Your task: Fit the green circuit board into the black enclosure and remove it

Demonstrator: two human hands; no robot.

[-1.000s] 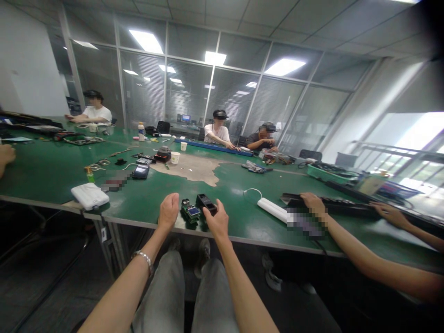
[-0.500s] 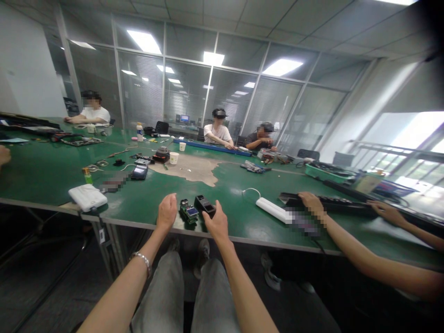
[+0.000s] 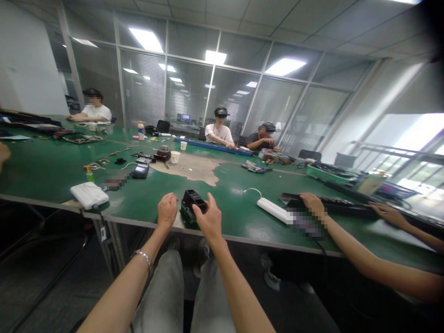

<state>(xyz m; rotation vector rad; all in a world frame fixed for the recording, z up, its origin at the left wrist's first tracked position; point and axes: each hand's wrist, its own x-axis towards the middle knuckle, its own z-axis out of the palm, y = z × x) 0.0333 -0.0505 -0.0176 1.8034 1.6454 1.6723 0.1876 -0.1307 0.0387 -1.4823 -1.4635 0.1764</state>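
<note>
My right hand (image 3: 210,217) grips a black housing (image 3: 194,199) between thumb and fingers. The housing is tilted over a green circuit board (image 3: 186,213) near the table's front edge and hides much of it; whether the two touch I cannot tell. To the left of the board is my left hand (image 3: 168,210), its fingers curled together and partly turned from view. What it holds, if anything, is hidden.
On the green table (image 3: 236,203) a white power bank (image 3: 89,195) lies left and a white power strip (image 3: 274,210) right. A paper cup (image 3: 175,157) stands farther back. Another person's hand (image 3: 314,206) rests on a black part at right.
My right hand has moved left with the black housing, from beside the circuit board to over it. The board's small screen is now covered. My left hand has barely moved.
</note>
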